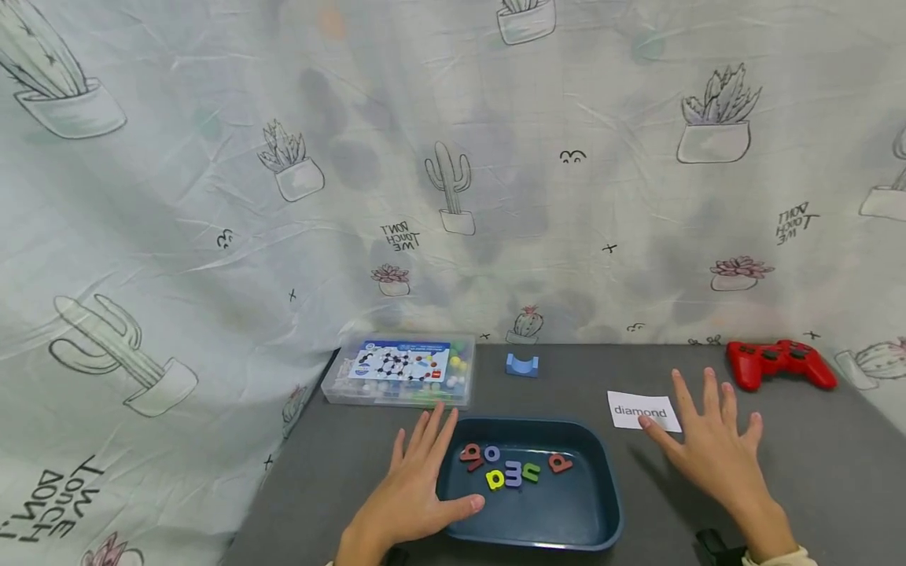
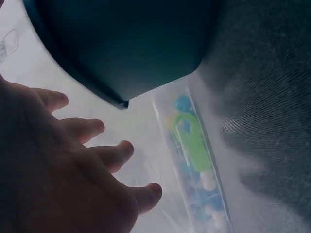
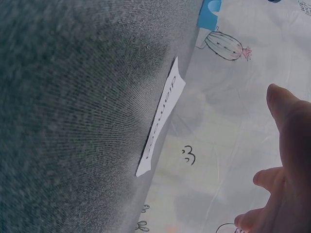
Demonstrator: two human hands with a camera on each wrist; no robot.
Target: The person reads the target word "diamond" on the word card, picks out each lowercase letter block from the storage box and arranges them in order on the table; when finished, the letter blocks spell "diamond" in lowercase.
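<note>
My left hand (image 1: pixel 418 497) is spread at the left edge of the dark blue tray (image 1: pixel 559 525), its thumb over the rim; contact is unclear. Several coloured plastic letters lie in the tray: a purple o (image 1: pixel 491 453), a yellow letter (image 1: pixel 495 479), a purple m (image 1: pixel 513 474), a green n (image 1: pixel 531 472) and red letters, one (image 1: pixel 560 464) apart at the right. Fingers spread and holding nothing, my right hand (image 1: pixel 725 452) hovers by a white card (image 1: pixel 640 410) printed "diamond". In the right wrist view the card (image 3: pixel 163 119) lies apart from that hand (image 3: pixel 294 165).
Behind the tray sits a clear plastic box (image 1: pixel 396 397) of coloured parts with a molecule-picture label. A small blue block (image 1: pixel 521 365) stands near the table's back edge. At the back right lies a red game controller (image 1: pixel 778 363). A cactus-print cloth (image 1: pixel 524 259) hangs behind the grey table.
</note>
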